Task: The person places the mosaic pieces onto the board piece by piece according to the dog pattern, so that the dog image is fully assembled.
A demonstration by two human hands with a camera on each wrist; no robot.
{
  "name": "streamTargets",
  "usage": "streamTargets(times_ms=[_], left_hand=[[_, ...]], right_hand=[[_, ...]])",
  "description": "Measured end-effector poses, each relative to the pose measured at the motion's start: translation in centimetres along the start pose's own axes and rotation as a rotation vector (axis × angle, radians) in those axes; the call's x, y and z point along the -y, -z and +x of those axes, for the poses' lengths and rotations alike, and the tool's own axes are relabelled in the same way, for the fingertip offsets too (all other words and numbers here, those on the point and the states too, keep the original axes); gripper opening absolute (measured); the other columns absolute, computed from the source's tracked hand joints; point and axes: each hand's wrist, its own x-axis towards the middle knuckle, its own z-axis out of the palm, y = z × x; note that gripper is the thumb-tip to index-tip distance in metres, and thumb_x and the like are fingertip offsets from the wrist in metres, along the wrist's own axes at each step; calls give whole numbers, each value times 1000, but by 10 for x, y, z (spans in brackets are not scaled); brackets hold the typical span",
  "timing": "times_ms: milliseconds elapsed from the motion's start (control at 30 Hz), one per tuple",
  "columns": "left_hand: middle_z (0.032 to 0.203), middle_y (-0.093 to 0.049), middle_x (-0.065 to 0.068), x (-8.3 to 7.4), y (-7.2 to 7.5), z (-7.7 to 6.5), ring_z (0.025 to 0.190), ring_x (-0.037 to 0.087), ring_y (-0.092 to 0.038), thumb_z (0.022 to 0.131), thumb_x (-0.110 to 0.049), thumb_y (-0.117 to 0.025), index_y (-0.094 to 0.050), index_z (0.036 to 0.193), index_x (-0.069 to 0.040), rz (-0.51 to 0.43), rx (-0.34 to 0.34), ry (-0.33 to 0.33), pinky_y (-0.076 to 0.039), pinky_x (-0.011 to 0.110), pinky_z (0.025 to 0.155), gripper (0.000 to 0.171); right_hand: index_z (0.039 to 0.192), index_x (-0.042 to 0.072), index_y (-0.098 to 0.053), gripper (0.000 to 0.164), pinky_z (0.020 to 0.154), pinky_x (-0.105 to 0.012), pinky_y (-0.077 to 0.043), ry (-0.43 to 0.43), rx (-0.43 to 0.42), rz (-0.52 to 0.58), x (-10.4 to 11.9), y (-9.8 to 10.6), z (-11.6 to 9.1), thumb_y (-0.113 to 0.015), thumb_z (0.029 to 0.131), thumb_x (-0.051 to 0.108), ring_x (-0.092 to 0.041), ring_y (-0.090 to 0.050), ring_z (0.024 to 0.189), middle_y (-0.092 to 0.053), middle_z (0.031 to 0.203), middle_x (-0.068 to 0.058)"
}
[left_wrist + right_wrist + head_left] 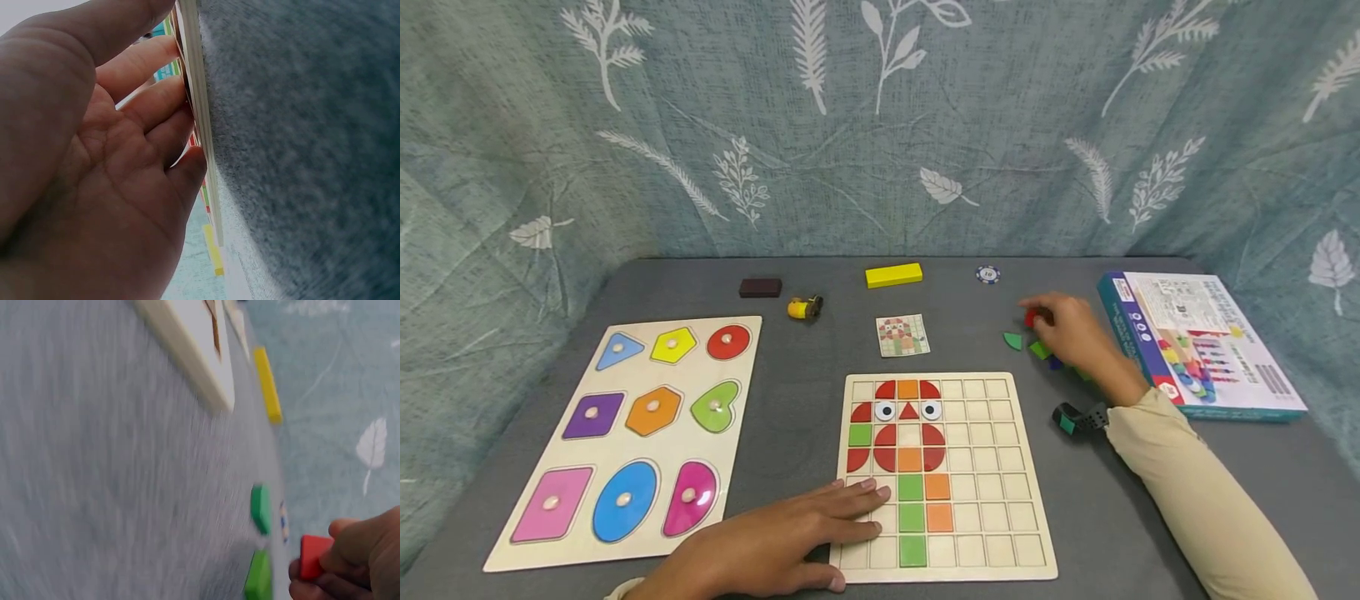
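Observation:
My left hand (782,533) rests with extended fingers on the lower left of a wooden grid board (985,492). In the left wrist view, its fingertips lie along the board's edge (201,106). Red, orange and green tiles and two eye discs form a figure on the grid. At the right, my right hand (1071,333) pinches a red tile (311,557) between thumb and fingers. Close by that hand lie a dark green curved tile (1012,341), a light green tile (1040,350) and a dark blue piece (1056,363) partly hidden beneath it.
A shape puzzle board (681,450) lies at left, a boxed set (1217,342) at right. Behind the grid are a picture card (902,336), yellow block (893,276), dark block (761,288), small yellow-and-black toy (805,307) and poker chip (988,275). A dark strap (1078,418) sits near the right sleeve.

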Motion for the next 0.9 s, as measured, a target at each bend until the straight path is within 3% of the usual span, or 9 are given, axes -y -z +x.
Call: streamTargets(times_ms=[167, 333, 633, 900], left_hand=[[155, -31, -8, -1, 0, 0, 143, 18, -26, 91, -28, -70, -51, 143, -22, -2, -1, 3, -34, 40, 108, 56], [155, -31, -8, -1, 0, 0, 143, 17, -26, 91, -30, -69, -51, 143, -23, -3, -6, -1, -34, 41, 108, 55], [155, -32, -7, 0, 0, 0, 143, 18, -26, 91, -29, -70, -51, 143, -22, -7, 6, -9, -33, 40, 108, 56], [155, -32, -7, 1, 1, 2, 143, 18, -26, 91, -30, -70, -50, 143, -22, -7, 15, 2, -33, 41, 109, 56]], right_hand=[[104, -5, -71, 17, 73, -45, -51, 52, 65, 55, 20, -4, -5, -61, 90, -6, -30, -65, 85, -69, 98, -18], [103, -3, -72, 16, 75, -42, -51, 83, 132, 106, 37, -8, -13, -63, 90, -6, -27, -63, 88, -67, 103, -14], [105, -1, -73, 19, 69, -30, -50, 110, 233, 240, 61, -18, -22, -63, 90, -7, -17, -57, 81, -63, 97, -7], [105, 4, -74, 20, 67, -29, -49, 172, 306, 240, 75, -25, -27, -66, 89, -4, -14, -54, 78, -63, 93, -2]])
